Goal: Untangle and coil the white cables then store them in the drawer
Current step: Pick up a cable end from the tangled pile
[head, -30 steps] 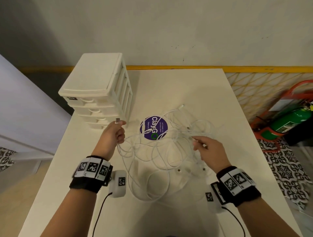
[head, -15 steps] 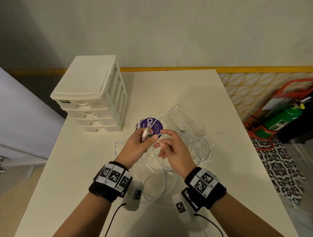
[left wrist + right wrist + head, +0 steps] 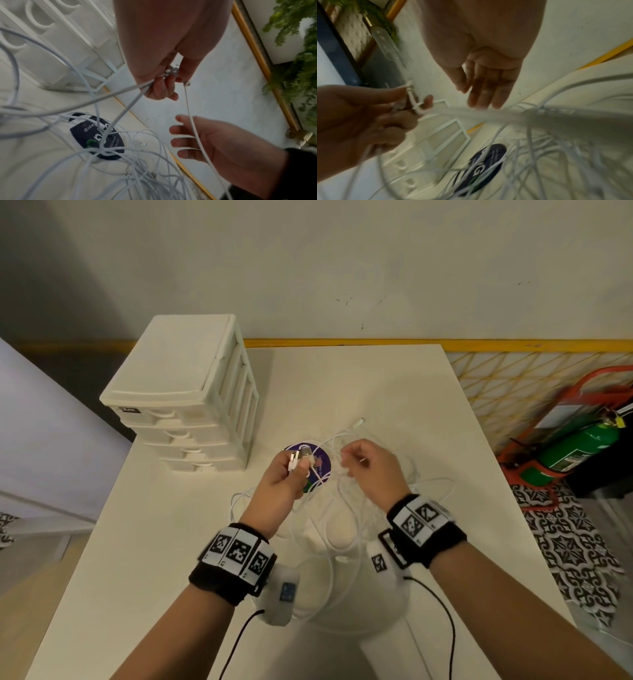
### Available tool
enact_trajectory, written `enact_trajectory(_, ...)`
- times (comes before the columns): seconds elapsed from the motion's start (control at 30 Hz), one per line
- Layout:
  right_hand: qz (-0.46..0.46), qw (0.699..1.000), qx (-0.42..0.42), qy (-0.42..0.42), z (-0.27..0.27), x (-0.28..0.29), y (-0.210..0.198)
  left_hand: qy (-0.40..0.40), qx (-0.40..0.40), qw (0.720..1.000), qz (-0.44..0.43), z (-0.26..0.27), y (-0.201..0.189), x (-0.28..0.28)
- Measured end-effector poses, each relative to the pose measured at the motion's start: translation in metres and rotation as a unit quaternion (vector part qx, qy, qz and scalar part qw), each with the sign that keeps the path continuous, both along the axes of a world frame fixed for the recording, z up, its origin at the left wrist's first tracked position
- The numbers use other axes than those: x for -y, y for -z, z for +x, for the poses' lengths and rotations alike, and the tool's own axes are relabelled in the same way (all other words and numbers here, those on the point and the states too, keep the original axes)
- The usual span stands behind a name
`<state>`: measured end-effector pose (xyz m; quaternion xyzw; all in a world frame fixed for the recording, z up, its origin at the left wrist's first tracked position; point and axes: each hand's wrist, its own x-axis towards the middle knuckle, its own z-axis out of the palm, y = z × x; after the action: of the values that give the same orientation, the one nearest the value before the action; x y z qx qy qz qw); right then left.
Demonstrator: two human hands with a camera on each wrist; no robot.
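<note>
A tangle of white cables (image 3: 346, 508) lies mid-table, partly over a purple round sticker (image 3: 320, 465). My left hand (image 3: 291, 474) is raised above it and pinches the plug ends of the cables (image 3: 301, 457) between thumb and fingers; the left wrist view shows cables (image 3: 123, 93) running down from that left hand (image 3: 159, 83) to the pile. My right hand (image 3: 370, 470) hovers beside it, fingers straight in the right wrist view (image 3: 486, 88), with one thin cable (image 3: 193, 129) lying across its fingers. The white drawer unit (image 3: 185, 395) stands at the table's back left, drawers closed.
The white table (image 3: 359, 385) ends at a wall behind and drops off on the left and right. A green fire extinguisher (image 3: 579, 450) in a red stand sits on the patterned floor to the right.
My left hand came from beside the drawer unit to the middle with the plug ends. The right hand met it, then let go and moved off to the right with its fingers opening.
</note>
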<state>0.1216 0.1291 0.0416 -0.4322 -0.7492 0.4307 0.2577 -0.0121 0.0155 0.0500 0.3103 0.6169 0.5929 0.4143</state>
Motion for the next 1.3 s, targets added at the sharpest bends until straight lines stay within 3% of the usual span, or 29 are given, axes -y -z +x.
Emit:
enact_trajectory(0.1, 0.050, 0.985, 0.155, 0.063, 0.000, -0.038, 0.006, -0.012, 0.019, 1.000, 0.015, 0.002, -0.002, -0.006)
enact_trajectory(0.2, 0.020, 0.943, 0.331, -0.015, 0.000, -0.059, 0.024, -0.019, -0.006, 1.000, -0.016, 0.003, 0.000, -0.008)
enact_trajectory(0.27, 0.026, 0.921, 0.385, -0.058, 0.002, -0.063, 0.040, -0.028, -0.023, 0.999, -0.030, 0.001, 0.000, -0.007)
enact_trajectory(0.43, 0.008, 0.972, 0.232, -0.019, 0.007, -0.055, 0.043, -0.066, -0.024, 0.998, -0.010, -0.009, -0.004, -0.004)
enact_trajectory(0.53, -0.029, 0.997, 0.075, -0.003, 0.002, -0.048, 0.027, -0.082, -0.051, 0.995, 0.005, -0.014, -0.004, -0.008)
enact_trajectory(0.67, -0.052, 0.993, -0.101, -0.022, -0.008, -0.032, -0.012, -0.091, -0.041, 0.995, 0.027, -0.007, -0.014, -0.017)
enact_trajectory(0.77, -0.062, 0.979, -0.180, -0.078, -0.011, -0.018, -0.039, -0.066, -0.046, 0.996, 0.046, 0.002, -0.028, -0.021)
enact_trajectory(0.87, -0.101, 0.964, -0.217, -0.115, -0.013, -0.008, -0.052, -0.006, -0.030, 0.998, 0.055, 0.012, -0.038, -0.023)
enact_trajectory(0.97, -0.121, 0.960, -0.231, -0.105, -0.015, -0.002, -0.053, -0.012, -0.051, 0.997, 0.051, 0.015, -0.044, -0.025)
enact_trajectory(1.2, -0.098, 0.968, -0.202, -0.110, -0.010, 0.005, -0.043, 0.044, -0.113, 0.992, 0.021, 0.007, -0.034, -0.025)
enact_trajectory(1.3, -0.056, 0.978, -0.186, -0.071, -0.008, 0.001, -0.038, 0.027, -0.149, 0.988, -0.018, 0.004, -0.033, -0.026)
